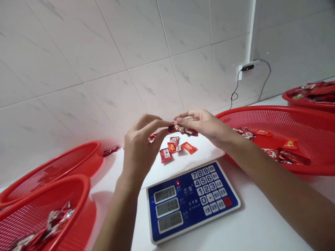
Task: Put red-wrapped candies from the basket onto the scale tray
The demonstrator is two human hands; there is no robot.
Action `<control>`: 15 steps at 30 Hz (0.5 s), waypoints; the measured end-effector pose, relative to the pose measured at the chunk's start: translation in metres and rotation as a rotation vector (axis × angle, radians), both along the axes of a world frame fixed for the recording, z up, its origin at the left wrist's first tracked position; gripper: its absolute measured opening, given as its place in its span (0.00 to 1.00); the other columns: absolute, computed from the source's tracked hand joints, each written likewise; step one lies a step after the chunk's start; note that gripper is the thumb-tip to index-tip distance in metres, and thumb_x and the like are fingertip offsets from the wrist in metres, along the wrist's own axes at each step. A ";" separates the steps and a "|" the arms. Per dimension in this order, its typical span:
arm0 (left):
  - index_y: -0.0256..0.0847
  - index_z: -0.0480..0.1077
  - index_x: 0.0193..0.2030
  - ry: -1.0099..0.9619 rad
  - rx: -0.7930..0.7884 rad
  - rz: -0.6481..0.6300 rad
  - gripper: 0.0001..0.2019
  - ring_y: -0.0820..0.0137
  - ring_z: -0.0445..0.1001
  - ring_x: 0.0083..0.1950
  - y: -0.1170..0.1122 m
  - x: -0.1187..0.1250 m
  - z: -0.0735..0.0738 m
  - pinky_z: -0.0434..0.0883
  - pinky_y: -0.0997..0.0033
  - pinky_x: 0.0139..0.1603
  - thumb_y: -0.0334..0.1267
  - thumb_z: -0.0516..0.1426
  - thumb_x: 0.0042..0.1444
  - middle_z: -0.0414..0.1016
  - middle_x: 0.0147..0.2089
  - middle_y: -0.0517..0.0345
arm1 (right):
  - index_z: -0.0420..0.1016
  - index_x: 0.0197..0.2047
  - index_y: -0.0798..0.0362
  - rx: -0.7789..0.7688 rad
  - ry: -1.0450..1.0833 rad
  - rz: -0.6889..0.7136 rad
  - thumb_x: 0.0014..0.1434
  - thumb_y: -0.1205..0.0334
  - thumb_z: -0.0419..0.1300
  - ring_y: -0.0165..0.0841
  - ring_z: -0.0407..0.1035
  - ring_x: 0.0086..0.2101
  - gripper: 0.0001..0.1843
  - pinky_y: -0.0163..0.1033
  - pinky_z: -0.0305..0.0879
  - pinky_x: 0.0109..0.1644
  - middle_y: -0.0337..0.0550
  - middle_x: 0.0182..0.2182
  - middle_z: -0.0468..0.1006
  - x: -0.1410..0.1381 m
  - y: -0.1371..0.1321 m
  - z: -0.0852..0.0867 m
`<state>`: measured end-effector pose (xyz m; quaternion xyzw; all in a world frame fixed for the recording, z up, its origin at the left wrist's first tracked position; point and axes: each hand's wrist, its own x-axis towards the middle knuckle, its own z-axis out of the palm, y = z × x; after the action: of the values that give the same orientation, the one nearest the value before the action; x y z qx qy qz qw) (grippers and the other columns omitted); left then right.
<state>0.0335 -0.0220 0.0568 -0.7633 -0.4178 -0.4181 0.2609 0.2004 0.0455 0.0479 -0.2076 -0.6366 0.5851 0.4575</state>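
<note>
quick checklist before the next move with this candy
Candy pinched between left hand and right hand: ok
Candy wrapper sealed: cannot tell
Scale on, red light lit: ok
Top readout at zero: cannot tell, digits too small
Loose candies off the scale: ok
Basket within reach of right hand: looks ok
</note>
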 end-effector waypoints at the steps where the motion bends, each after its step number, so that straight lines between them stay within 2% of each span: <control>1: 0.44 0.76 0.37 0.012 0.042 0.010 0.03 0.72 0.73 0.39 0.000 0.000 0.000 0.68 0.72 0.38 0.32 0.61 0.59 0.75 0.38 0.60 | 0.75 0.36 0.58 -0.003 -0.022 0.018 0.63 0.65 0.60 0.24 0.66 0.23 0.05 0.31 0.66 0.31 0.38 0.24 0.74 0.000 0.000 0.000; 4: 0.42 0.74 0.34 -0.009 0.020 0.075 0.04 0.70 0.72 0.38 -0.001 0.001 0.002 0.67 0.70 0.39 0.33 0.59 0.60 0.75 0.35 0.59 | 0.76 0.36 0.57 0.011 -0.076 0.068 0.67 0.52 0.55 0.27 0.69 0.25 0.17 0.34 0.67 0.31 0.43 0.26 0.77 0.001 0.002 -0.001; 7: 0.42 0.71 0.32 -0.142 -0.202 0.133 0.05 0.69 0.72 0.36 -0.002 -0.001 0.005 0.67 0.71 0.37 0.35 0.58 0.59 0.76 0.33 0.59 | 0.78 0.37 0.56 0.095 -0.125 0.099 0.63 0.41 0.55 0.31 0.72 0.30 0.25 0.36 0.69 0.34 0.47 0.32 0.80 0.003 0.004 -0.003; 9: 0.41 0.72 0.31 -0.230 -0.399 0.100 0.07 0.69 0.73 0.34 -0.003 -0.004 0.007 0.66 0.71 0.36 0.39 0.58 0.59 0.77 0.31 0.58 | 0.78 0.38 0.55 0.202 -0.162 0.053 0.60 0.45 0.61 0.32 0.73 0.34 0.20 0.36 0.69 0.37 0.47 0.35 0.81 0.004 0.005 -0.006; 11: 0.41 0.74 0.32 -0.274 -0.581 0.052 0.11 0.67 0.75 0.33 -0.002 -0.010 0.008 0.67 0.70 0.35 0.45 0.58 0.59 0.79 0.31 0.56 | 0.78 0.38 0.55 0.279 -0.212 -0.017 0.58 0.55 0.65 0.33 0.74 0.36 0.11 0.36 0.69 0.39 0.46 0.35 0.81 0.004 0.007 -0.008; 13: 0.42 0.76 0.33 -0.275 -0.713 0.030 0.15 0.65 0.76 0.36 -0.001 -0.015 0.009 0.68 0.69 0.36 0.50 0.57 0.59 0.80 0.33 0.53 | 0.79 0.36 0.56 0.285 -0.275 -0.043 0.57 0.62 0.65 0.33 0.75 0.36 0.06 0.37 0.69 0.40 0.47 0.34 0.82 0.003 0.011 -0.011; 15: 0.43 0.77 0.33 -0.271 -0.798 0.002 0.18 0.63 0.77 0.37 0.000 -0.020 0.009 0.69 0.67 0.38 0.53 0.54 0.60 0.81 0.34 0.52 | 0.79 0.35 0.57 0.263 -0.303 0.002 0.56 0.63 0.65 0.35 0.75 0.36 0.06 0.38 0.70 0.41 0.49 0.34 0.82 0.002 0.014 -0.015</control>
<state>0.0138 -0.0220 0.0655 -0.7423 -0.5781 -0.3196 -0.1122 0.2020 0.0600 0.0333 -0.2312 -0.7695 0.4591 0.3790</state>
